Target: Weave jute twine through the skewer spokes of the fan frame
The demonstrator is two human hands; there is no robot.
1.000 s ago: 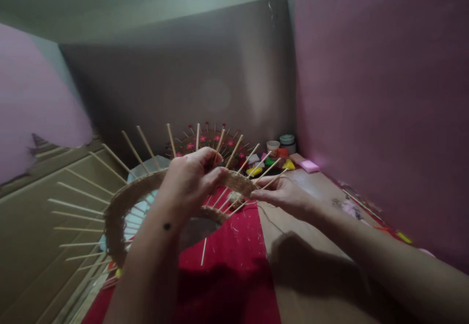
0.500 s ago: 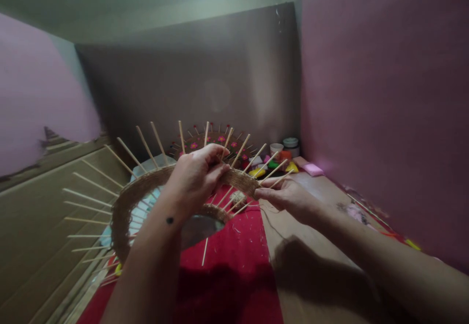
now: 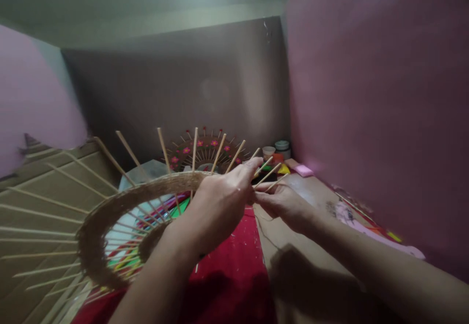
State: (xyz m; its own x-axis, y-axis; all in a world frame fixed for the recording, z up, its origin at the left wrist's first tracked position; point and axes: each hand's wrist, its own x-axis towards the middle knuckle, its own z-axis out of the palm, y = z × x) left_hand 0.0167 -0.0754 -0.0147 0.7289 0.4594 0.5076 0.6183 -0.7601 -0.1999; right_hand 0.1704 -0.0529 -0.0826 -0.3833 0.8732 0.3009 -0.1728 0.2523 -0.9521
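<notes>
Ring [image 3: 91,231], spiked with sticks [image 3: 163,150], stretches leftward from where the left hand [image 3: 225,194] clasps it. Just beside, the right hand [image 3: 287,203] pinches its edge, fingers nearly closed, I'd guess to steady it.

2 forearms [image 3: 340,241] converge, curled left hand [image 3: 229,194] beside pinching right hand [image 3: 286,204].

The left hand [image 3: 225,194] gripped the woven ring [image 3: 91,238] along its right side, the right hand [image 3: 284,204] pinching its edge close by! Pale sticks [image 3: 195,149] fanned outward, red cloth [image 3: 245,250] lay beneath, and behind stood a flower-studded piece [image 3: 207,143], a lidded tub [image 3: 282,145] to its right!
</notes>
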